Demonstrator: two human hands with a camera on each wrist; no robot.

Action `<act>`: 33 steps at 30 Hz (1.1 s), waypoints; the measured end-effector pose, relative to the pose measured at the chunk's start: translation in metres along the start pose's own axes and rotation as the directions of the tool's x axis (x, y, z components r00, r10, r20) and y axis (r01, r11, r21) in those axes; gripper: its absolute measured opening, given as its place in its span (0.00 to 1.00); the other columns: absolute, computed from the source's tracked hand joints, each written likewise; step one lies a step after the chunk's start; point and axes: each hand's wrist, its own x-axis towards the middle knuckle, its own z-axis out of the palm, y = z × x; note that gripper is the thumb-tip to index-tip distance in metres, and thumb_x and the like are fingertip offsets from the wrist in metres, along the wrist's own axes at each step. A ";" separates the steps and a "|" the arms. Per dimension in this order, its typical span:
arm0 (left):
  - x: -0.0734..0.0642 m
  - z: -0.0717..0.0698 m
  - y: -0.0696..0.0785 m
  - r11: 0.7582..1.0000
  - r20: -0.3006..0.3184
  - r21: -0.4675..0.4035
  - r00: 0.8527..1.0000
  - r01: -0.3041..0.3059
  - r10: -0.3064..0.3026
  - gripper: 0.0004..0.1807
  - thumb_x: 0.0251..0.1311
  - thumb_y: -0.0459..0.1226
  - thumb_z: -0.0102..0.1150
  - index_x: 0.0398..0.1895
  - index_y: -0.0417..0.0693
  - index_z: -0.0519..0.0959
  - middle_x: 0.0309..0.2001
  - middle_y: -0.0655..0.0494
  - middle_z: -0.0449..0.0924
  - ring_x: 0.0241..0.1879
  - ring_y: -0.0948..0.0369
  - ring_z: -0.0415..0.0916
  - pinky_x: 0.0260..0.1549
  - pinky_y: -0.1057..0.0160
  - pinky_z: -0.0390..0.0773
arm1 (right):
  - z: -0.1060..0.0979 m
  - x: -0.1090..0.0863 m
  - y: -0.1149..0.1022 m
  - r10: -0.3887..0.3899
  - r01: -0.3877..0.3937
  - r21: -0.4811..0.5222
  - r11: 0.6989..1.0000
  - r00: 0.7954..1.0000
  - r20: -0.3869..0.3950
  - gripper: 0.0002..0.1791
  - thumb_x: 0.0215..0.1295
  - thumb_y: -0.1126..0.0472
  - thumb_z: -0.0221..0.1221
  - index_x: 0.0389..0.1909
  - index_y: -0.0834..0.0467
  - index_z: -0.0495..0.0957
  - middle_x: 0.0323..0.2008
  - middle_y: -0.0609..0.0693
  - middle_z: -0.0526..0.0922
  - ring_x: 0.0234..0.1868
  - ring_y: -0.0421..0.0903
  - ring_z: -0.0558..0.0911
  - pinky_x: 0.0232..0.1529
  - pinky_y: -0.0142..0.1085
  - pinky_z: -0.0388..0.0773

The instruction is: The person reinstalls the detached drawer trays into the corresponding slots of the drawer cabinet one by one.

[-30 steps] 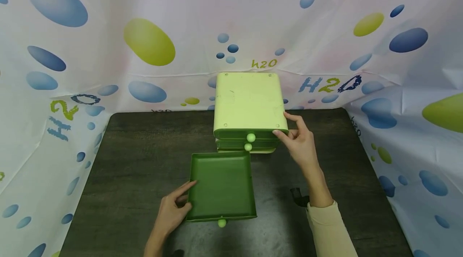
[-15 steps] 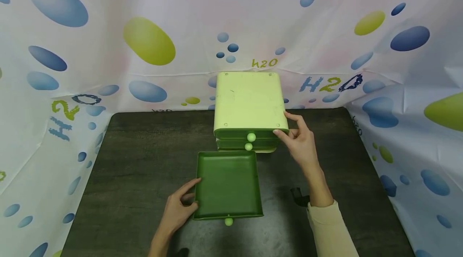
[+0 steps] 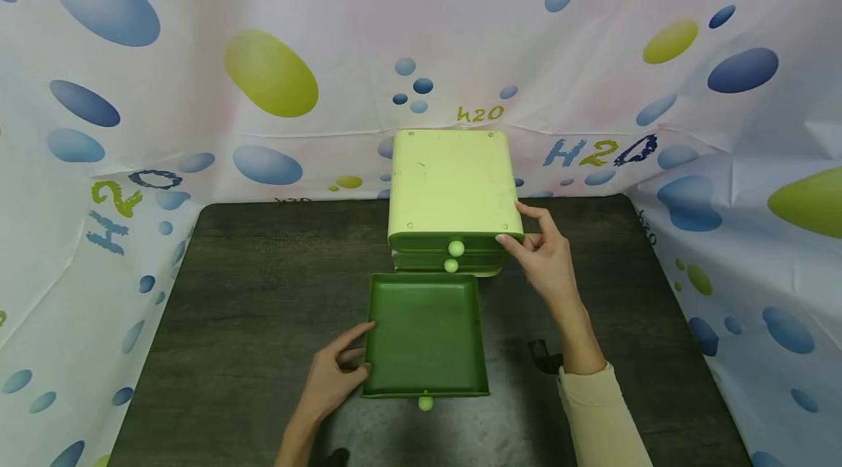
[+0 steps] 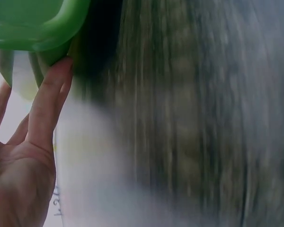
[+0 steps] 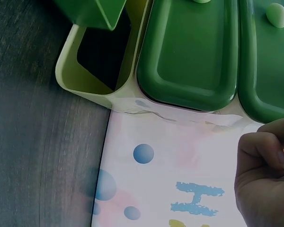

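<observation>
A small light-green drawer cabinet (image 3: 454, 182) stands at the back of the table, two dark green drawers with round knobs in place in its front. Below them, in the right wrist view, the lowest slot (image 5: 102, 61) shows as a hollow. In front of the cabinet is a pulled-out green drawer (image 3: 426, 335), its interior bare and its knob toward me. My left hand (image 3: 335, 376) holds this drawer by its left side. At the cabinet's right front corner, my right hand (image 3: 549, 262) grips it, thumb on the front edge and index finger along the side.
A dark wood-grain table (image 3: 276, 291) lies under everything. A white patterned sheet (image 3: 342, 72) rises behind it and on both sides. The black wrist-camera mount (image 3: 542, 359) juts out beside my right wrist.
My left hand has carried the loose drawer to the right, so that it now lies more directly before the cabinet. The right hand and cabinet have stayed put.
</observation>
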 end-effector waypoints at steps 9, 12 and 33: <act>0.003 0.018 0.001 0.999 0.046 -0.040 0.999 0.024 -0.022 0.37 0.54 0.21 0.62 0.66 0.60 0.76 0.67 0.51 0.71 0.51 0.49 0.82 0.32 0.61 0.84 | 0.001 -0.003 0.000 0.008 -0.008 -0.005 1.000 1.000 0.003 0.31 0.66 0.64 0.65 0.69 0.59 0.68 0.09 0.46 0.61 0.08 0.34 0.56 0.10 0.35 0.55; 0.005 0.023 0.002 0.999 0.043 -0.033 0.999 0.008 -0.007 0.37 0.54 0.21 0.63 0.66 0.61 0.76 0.67 0.52 0.71 0.51 0.49 0.82 0.32 0.62 0.84 | 0.000 -0.003 0.001 0.013 -0.013 0.003 1.000 1.000 0.001 0.31 0.66 0.64 0.65 0.69 0.58 0.68 0.09 0.46 0.61 0.08 0.34 0.57 0.10 0.35 0.55; 0.015 0.042 0.000 0.997 0.018 -0.071 0.999 -0.026 0.027 0.37 0.54 0.20 0.61 0.66 0.60 0.76 0.66 0.54 0.72 0.50 0.50 0.83 0.30 0.62 0.84 | 0.002 -0.002 0.001 -0.009 0.009 -0.010 1.000 1.000 -0.003 0.31 0.66 0.64 0.65 0.69 0.59 0.68 0.09 0.46 0.62 0.08 0.34 0.57 0.10 0.35 0.56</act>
